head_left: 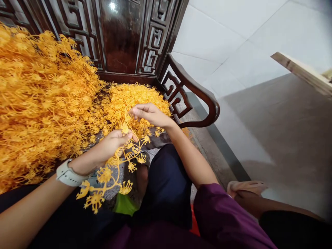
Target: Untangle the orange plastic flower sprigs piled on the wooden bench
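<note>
A yellow plastic flower sprig (118, 173) with several spidery blossoms hangs down from my left hand (114, 143), which has its thumb and fingers closed around the stem. My right hand (147, 113) is just above and to the right, its fingertips pinched at the sprig's upper end; the exact contact is partly hidden. Behind the right hand lies a low heap of loose yellow blossom pieces (145, 93). To the left rises a much larger pile of similar yellow sprigs (44, 100), close beside my left forearm.
The piles lie on a dark carved wooden bench (121, 38) with a curved armrest (199, 93) at right. My knee (168, 176) is in front of the seat. Another person's bare limb (259, 200) shows at lower right. A wooden board edge (303, 71) juts in at right.
</note>
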Action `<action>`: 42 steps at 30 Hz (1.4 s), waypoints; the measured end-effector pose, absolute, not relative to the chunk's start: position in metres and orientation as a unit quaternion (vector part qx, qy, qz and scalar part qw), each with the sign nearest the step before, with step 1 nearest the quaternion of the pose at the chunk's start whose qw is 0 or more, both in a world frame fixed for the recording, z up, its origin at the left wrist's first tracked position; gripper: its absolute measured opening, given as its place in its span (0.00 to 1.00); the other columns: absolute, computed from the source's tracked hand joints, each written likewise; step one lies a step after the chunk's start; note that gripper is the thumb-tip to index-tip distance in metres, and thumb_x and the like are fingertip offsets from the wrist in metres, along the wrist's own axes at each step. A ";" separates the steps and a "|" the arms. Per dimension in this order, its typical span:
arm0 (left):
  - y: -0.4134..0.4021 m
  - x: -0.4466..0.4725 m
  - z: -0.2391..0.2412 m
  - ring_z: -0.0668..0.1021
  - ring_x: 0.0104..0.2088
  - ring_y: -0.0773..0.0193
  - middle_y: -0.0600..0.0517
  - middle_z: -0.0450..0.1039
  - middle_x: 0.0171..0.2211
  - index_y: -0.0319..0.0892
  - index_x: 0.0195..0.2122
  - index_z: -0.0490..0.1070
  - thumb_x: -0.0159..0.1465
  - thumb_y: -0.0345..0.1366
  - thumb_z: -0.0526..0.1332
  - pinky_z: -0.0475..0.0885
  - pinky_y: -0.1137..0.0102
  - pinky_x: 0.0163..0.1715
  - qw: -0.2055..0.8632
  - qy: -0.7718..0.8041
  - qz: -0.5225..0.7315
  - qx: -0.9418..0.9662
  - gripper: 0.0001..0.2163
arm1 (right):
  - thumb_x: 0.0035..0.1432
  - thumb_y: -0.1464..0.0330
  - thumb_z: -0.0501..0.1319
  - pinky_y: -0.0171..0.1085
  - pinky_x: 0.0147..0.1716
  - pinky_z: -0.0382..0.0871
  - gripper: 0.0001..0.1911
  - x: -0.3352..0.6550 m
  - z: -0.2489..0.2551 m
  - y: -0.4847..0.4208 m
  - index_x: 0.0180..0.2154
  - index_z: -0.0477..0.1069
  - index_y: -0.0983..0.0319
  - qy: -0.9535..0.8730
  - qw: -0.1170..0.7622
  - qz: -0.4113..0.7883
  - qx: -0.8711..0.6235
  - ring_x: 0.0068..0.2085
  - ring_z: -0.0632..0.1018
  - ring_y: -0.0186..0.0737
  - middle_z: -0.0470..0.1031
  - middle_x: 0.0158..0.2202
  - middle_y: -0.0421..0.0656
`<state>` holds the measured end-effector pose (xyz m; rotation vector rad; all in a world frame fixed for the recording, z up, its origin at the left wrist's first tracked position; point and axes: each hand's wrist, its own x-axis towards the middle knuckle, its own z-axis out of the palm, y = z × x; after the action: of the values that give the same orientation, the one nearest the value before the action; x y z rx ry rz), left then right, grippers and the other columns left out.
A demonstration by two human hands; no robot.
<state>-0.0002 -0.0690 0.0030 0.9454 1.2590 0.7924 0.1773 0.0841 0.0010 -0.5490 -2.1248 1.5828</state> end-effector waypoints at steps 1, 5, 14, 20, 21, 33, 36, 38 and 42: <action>-0.068 0.000 0.002 0.68 0.29 0.63 0.51 0.69 0.28 0.40 0.36 0.80 0.63 0.49 0.68 0.64 0.70 0.30 0.635 0.548 0.350 0.416 0.15 | 0.66 0.49 0.67 0.33 0.38 0.70 0.22 0.174 0.002 0.080 0.39 0.78 0.63 -0.767 0.205 0.582 -0.174 0.36 0.75 0.30 0.78 0.35 0.40; -0.071 0.001 0.000 0.71 0.33 0.63 0.48 0.73 0.33 0.39 0.35 0.79 0.65 0.45 0.67 0.66 0.71 0.32 0.639 0.529 0.359 0.428 0.13 | 0.62 0.51 0.72 0.32 0.36 0.70 0.21 0.171 -0.004 0.084 0.38 0.75 0.63 -0.739 0.215 0.618 -0.162 0.33 0.74 0.29 0.76 0.32 0.38; -0.071 -0.004 0.000 0.62 0.24 0.68 0.56 0.60 0.24 0.43 0.31 0.68 0.62 0.41 0.68 0.60 0.73 0.25 0.693 0.474 0.378 0.390 0.11 | 0.57 0.51 0.75 0.33 0.30 0.67 0.23 0.191 -0.023 0.116 0.31 0.69 0.61 -0.674 0.368 0.570 -0.291 0.28 0.70 0.28 0.68 0.26 0.36; -0.096 0.016 0.008 0.66 0.30 0.64 0.54 0.65 0.30 0.43 0.33 0.70 0.68 0.52 0.64 0.63 0.73 0.28 0.698 0.482 0.331 0.414 0.17 | 0.69 0.59 0.63 0.33 0.24 0.63 0.17 0.206 -0.033 0.147 0.31 0.61 0.58 -0.559 0.509 0.460 -0.465 0.24 0.66 0.29 0.64 0.25 0.35; -0.099 0.018 0.008 0.65 0.29 0.65 0.54 0.65 0.29 0.43 0.34 0.70 0.68 0.54 0.63 0.62 0.73 0.27 0.705 0.477 0.321 0.416 0.18 | 0.68 0.59 0.64 0.33 0.24 0.62 0.16 0.210 -0.035 0.151 0.32 0.62 0.58 -0.549 0.524 0.437 -0.482 0.24 0.66 0.29 0.64 0.25 0.34; -0.086 0.003 0.013 0.67 0.27 0.66 0.53 0.68 0.31 0.42 0.35 0.73 0.64 0.52 0.67 0.63 0.74 0.25 0.692 0.509 0.321 0.399 0.17 | 0.57 0.59 0.70 0.38 0.39 0.76 0.13 0.226 -0.040 0.157 0.37 0.73 0.59 -0.575 0.544 0.442 -0.422 0.33 0.74 0.33 0.74 0.33 0.40; -0.082 0.002 0.011 0.62 0.23 0.70 0.55 0.66 0.27 0.42 0.36 0.73 0.64 0.53 0.67 0.58 0.74 0.21 0.711 0.496 0.330 0.373 0.17 | 0.55 0.57 0.72 0.40 0.44 0.78 0.15 0.225 -0.033 0.153 0.39 0.74 0.59 -0.595 0.550 0.428 -0.401 0.38 0.77 0.36 0.77 0.37 0.42; -0.077 0.001 0.010 0.62 0.22 0.70 0.55 0.66 0.27 0.41 0.36 0.73 0.63 0.51 0.69 0.56 0.74 0.20 0.702 0.498 0.346 0.374 0.17 | 0.54 0.56 0.72 0.41 0.47 0.78 0.18 0.222 -0.027 0.149 0.42 0.74 0.58 -0.604 0.546 0.432 -0.387 0.41 0.78 0.37 0.77 0.40 0.43; -0.064 0.000 0.014 0.64 0.23 0.70 0.53 0.69 0.29 0.40 0.35 0.74 0.60 0.48 0.71 0.57 0.73 0.20 0.666 0.509 0.378 0.393 0.16 | 0.55 0.52 0.72 0.41 0.45 0.77 0.21 0.214 -0.017 0.140 0.44 0.74 0.57 -0.591 0.544 0.477 -0.358 0.38 0.76 0.36 0.75 0.39 0.42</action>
<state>-0.0003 -0.0643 0.0143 0.8882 1.1493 0.8528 0.2135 0.1398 -0.0174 -0.8492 -1.4023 1.1319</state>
